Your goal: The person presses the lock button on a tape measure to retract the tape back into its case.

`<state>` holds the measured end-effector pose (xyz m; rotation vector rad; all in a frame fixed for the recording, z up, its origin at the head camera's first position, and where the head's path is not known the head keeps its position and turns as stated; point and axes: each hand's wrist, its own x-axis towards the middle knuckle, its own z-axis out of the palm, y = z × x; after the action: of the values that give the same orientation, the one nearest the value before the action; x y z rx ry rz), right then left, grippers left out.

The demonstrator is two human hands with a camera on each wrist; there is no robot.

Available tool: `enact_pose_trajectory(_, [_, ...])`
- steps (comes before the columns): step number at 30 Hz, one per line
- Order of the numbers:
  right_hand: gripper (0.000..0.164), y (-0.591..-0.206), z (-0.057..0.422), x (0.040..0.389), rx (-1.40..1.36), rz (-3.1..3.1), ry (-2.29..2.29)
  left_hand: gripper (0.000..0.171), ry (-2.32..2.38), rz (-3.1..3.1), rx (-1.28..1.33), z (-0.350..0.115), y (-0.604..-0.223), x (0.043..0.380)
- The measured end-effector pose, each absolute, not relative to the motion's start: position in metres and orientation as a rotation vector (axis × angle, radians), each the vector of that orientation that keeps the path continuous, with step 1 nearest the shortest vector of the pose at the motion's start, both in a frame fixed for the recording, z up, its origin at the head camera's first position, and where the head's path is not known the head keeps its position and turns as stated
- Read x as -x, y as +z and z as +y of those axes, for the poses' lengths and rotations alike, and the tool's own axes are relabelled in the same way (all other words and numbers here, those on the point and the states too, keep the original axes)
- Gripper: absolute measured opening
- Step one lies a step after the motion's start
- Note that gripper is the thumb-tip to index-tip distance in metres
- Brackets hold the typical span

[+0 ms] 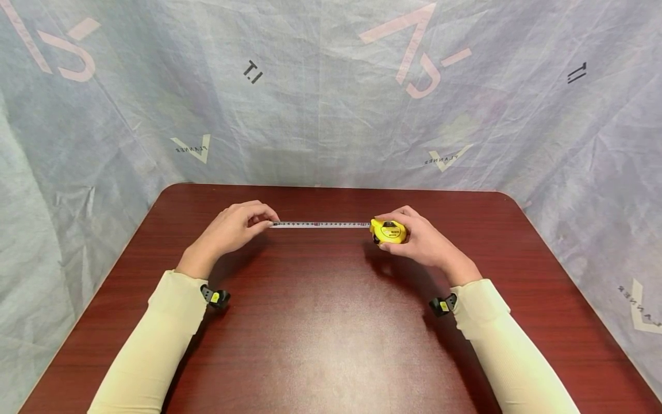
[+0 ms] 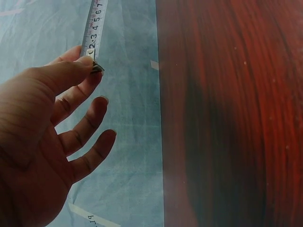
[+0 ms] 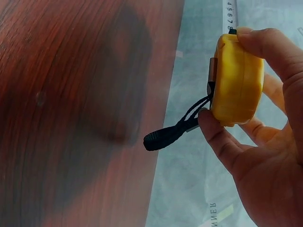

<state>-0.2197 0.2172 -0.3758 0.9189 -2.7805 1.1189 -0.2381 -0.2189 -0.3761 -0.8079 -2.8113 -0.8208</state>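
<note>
A yellow tape measure is gripped in my right hand, thumb and fingers around its case. Its white blade runs out straight to the left, numbers showing. At the far end, my left hand pinches the metal hook between thumb and forefinger, the other fingers loosely bent, as the left wrist view shows beside the blade. In the right wrist view a black wrist strap hangs off the yellow case. Both hands are held above the table, with shadows beneath them.
The dark red wood-grain table has rounded far corners. Behind it and along both sides hangs a pale grey-blue sheet with printed letters. Black camera straps sit at the left wrist and the right wrist.
</note>
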Motion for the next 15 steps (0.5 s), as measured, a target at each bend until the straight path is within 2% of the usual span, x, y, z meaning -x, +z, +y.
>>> enact_pose_trajectory(15, [0.057,-0.3758,0.214,0.2185,-0.92,-2.774,1.136,0.011,-0.826,-2.801,0.809,-0.2133,-0.3774,0.2382])
